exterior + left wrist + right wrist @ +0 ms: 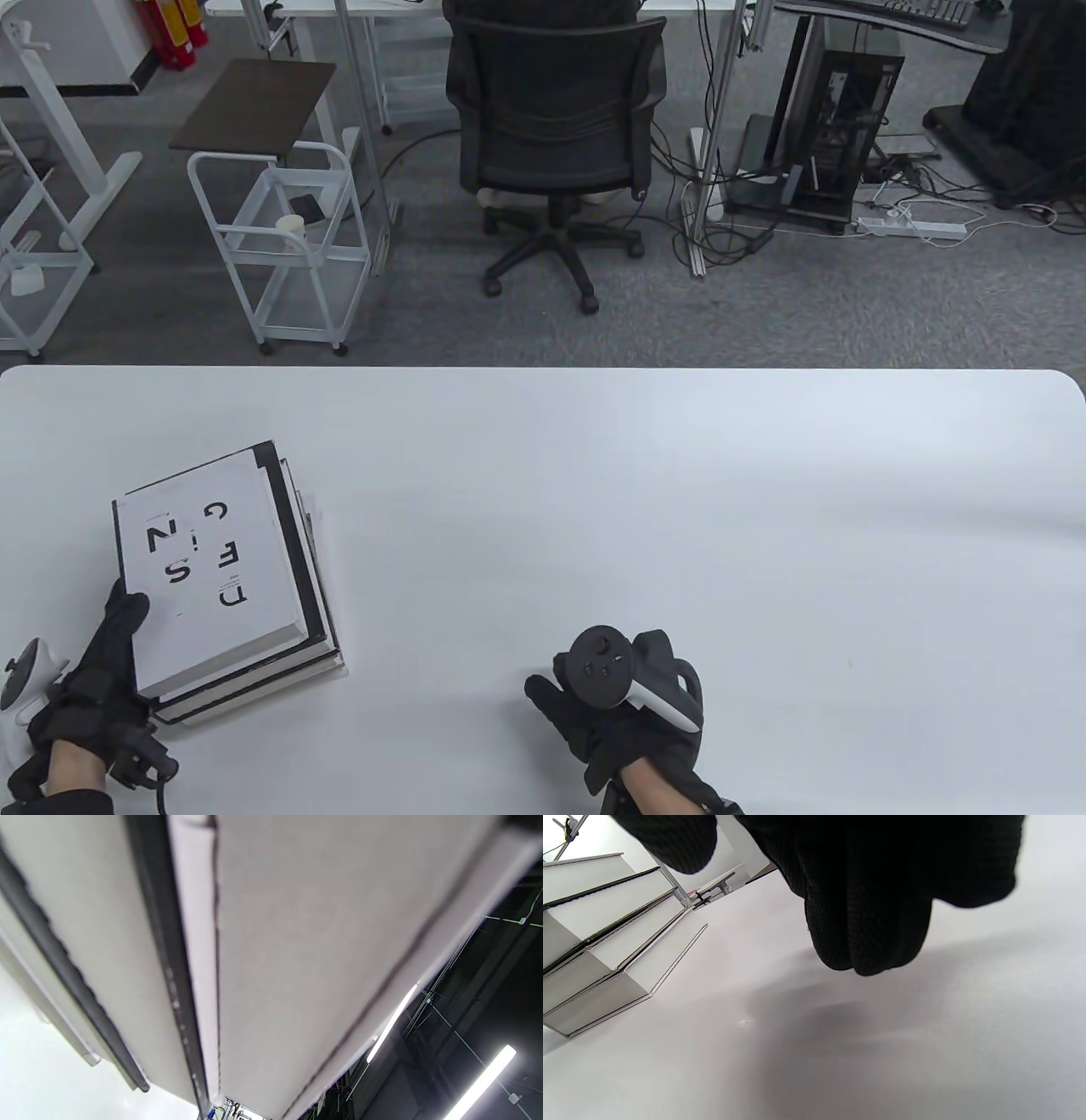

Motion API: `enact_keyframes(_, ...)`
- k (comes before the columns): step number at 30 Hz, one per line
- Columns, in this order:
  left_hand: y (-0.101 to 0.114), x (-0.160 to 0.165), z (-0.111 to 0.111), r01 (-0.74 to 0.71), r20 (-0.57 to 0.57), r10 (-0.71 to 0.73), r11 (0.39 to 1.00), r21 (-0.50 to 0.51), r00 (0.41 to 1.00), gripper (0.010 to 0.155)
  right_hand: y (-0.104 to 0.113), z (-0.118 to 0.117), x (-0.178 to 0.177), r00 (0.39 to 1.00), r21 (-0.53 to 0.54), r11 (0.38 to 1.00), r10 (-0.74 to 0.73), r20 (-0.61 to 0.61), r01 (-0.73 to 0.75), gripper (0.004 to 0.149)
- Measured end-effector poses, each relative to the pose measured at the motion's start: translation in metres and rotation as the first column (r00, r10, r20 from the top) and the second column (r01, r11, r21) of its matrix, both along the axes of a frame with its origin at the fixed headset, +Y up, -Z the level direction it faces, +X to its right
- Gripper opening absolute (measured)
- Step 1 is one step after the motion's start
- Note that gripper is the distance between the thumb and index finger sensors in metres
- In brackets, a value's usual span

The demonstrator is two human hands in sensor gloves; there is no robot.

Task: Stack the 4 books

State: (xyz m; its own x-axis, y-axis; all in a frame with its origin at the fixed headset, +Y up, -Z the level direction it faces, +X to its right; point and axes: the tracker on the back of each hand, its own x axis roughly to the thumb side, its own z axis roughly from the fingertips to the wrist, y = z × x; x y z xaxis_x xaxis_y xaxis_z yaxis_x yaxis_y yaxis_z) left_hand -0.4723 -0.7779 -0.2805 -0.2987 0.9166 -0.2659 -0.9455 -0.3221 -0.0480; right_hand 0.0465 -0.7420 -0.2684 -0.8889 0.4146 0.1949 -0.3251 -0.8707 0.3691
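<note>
A stack of books (254, 611) lies at the left of the white table (645, 509). The top book (208, 564) is white with black letters; darker and white covers show beneath it. My left hand (110, 649) rests against the stack's near left corner, thumb on the top cover. The left wrist view shows only page edges and covers of the stack (271, 955) very close; no fingers show there. My right hand (594, 709) hovers just above the table near the front middle, empty, fingers curled (869, 921). The stack also shows in the right wrist view (606, 942), apart from that hand.
Beyond the table's far edge stand an office chair (551, 127), a white wire cart (280, 246) and desk legs with cables on the floor. Nothing else lies on the table.
</note>
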Motion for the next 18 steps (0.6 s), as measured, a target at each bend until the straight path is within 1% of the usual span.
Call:
enact_keyframes(5, 0.004, 0.012, -0.005, 0.070, 0.034, -0.070, 0.997, -0.009, 0.997, 0.097, 0.001, -0.001, 0.002, 1.000, 0.003, 1.000, -0.005, 0.008, 0.005, 0.069)
enact_keyframes(9, 0.004, 0.028, -0.011, 0.061, 0.063, -0.061, 0.998, -0.003, 0.996, 0.098, 0.002, -0.001, 0.004, 1.000, 0.015, 1.000, -0.008, 0.013, 0.008, 0.069)
enact_keyframes(16, 0.006, 0.073, -0.024, 0.067, 0.145, -0.066, 0.998, 0.001, 0.987, 0.098, 0.004, -0.002, 0.010, 0.999, 0.025, 0.999, -0.022, 0.034, 0.021, 0.069)
enact_keyframes(18, 0.007, 0.088, -0.028, 0.070, 0.187, -0.069, 0.998, 0.004, 0.980, 0.097, 0.003, -0.003, 0.015, 0.998, 0.027, 0.999, -0.019, 0.056, 0.018, 0.069)
